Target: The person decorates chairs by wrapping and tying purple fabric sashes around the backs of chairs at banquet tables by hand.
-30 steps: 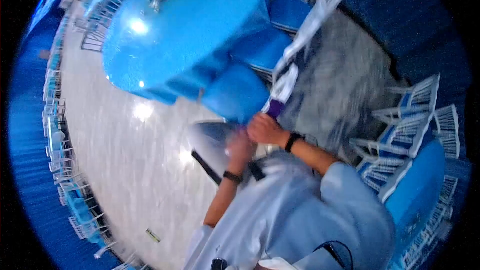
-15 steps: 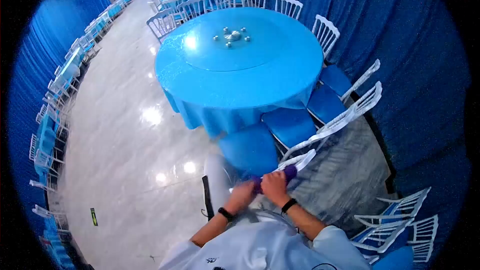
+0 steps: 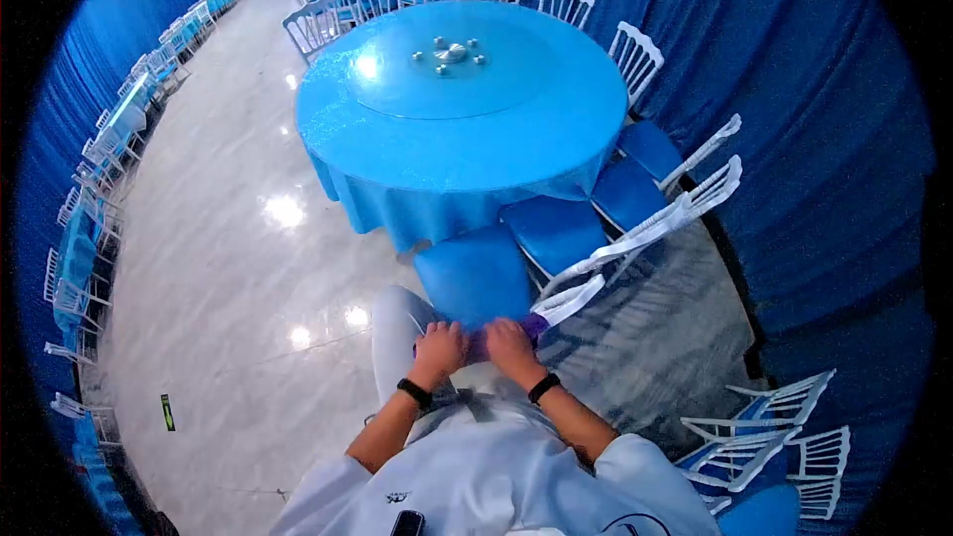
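Observation:
A purple cloth (image 3: 477, 346) lies across the top of the nearest white chair's back, just in front of my body. My left hand (image 3: 441, 348) is closed on the cloth's left part, and my right hand (image 3: 510, 346) grips it farther right. Beyond my hands is the blue seat (image 3: 475, 273) of this chair. The white end of its backrest (image 3: 576, 300) sticks out to the right of the cloth. Both wrists wear dark bands.
A round table (image 3: 437, 154) with a light blue cover stands ahead, with small shiny items at its centre. White chairs (image 3: 650, 228) line its right side. More chairs (image 3: 764, 437) are at lower right, beside a blue curtain (image 3: 824, 189). A floor sign (image 3: 168, 412) is at left.
The view has levelled out since the first frame. My left hand has shifted left along the chair back, farther from my right hand, and more purple cloth shows between them.

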Tool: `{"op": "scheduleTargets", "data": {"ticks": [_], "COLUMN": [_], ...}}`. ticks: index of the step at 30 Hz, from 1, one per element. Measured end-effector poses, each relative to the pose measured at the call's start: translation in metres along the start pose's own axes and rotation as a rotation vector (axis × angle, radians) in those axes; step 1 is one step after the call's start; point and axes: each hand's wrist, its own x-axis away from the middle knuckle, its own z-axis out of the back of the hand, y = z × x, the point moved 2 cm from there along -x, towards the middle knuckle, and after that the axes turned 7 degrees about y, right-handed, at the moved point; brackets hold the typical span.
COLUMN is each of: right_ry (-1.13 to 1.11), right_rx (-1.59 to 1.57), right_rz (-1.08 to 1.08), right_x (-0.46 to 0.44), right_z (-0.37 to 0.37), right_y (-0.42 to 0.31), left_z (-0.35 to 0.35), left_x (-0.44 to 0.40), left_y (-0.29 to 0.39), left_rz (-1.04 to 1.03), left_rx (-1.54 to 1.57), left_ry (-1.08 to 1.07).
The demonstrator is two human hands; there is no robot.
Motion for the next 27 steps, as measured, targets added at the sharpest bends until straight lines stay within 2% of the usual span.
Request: {"op": "scheduleTargets", "data": {"ticks": [2, 4, 7, 8, 9, 10, 12, 14, 16, 17, 19, 20, 23, 25, 26, 27], "right_ry": [0.033, 0.089, 0.017, 0.005, 0.101, 0.067, 0.048, 0.081, 0.158, 0.134, 0.085, 0.035, 0.012, -0.025, -0.027, 0.030], "right_rx": [0.021, 0.053, 0.209, 0.240, 0.233, 0.231, 0.211, 0.236, 0.101, 0.092, -0.121, -0.092, -0.034, 0.096, 0.106, 0.073], "right_rz": [0.004, 0.026, -0.080, -0.147, -0.086, -0.089, -0.041, 0.010, 0.030, 0.062, 0.044, 0.041, 0.118, 0.158, 0.164, 0.170], "right_x": [0.001, 0.007, 0.009, 0.010, 0.017, 0.020, 0.022, 0.031, 0.031, 0.026, 0.006, -0.010, -0.026, -0.024, -0.019, -0.016], "right_z": [0.005, 0.010, 0.021, 0.026, 0.024, 0.029, 0.038, 0.026, 0.023, 0.023, 0.025, 0.028, 0.008, -0.002, 0.000, 0.002], "right_y": [0.001, 0.000, 0.004, 0.005, 0.010, 0.005, -0.007, -0.015, -0.031, -0.032, -0.029, -0.031, -0.022, -0.016, -0.015, -0.013], "left_z": [-0.007, -0.012, -0.021, -0.029, -0.026, -0.023, -0.010, 0.001, 0.006, 0.007, 0.007, 0.005, 0.000, -0.010, -0.011, -0.010], "left_x": [-0.015, -0.024, -0.023, -0.020, -0.018, -0.010, 0.013, 0.032, 0.043, 0.042, 0.037, 0.036, 0.028, 0.017, 0.015, 0.010], "left_y": [0.011, 0.021, 0.026, 0.019, 0.019, 0.016, 0.013, 0.007, -0.001, -0.003, -0.008, -0.011, -0.012, -0.010, -0.010, -0.009], "left_rz": [-0.074, -0.091, -0.057, -0.038, -0.009, 0.016, -0.149, -0.210, -0.047, -0.009, 0.196, 0.195, 0.222, 0.143, 0.146, 0.054], "left_rx": [-0.171, -0.121, -0.049, -0.032, 0.001, 0.033, 0.002, 0.014, 0.048, 0.055, 0.077, 0.019, -0.038, 0.020, 0.030, -0.027], "left_ry": [-0.060, -0.144, 0.014, 0.010, -0.035, -0.092, 0.092, 0.206, 0.196, 0.207, 0.107, 0.185, 0.233, 0.444, 0.450, 0.438]}}
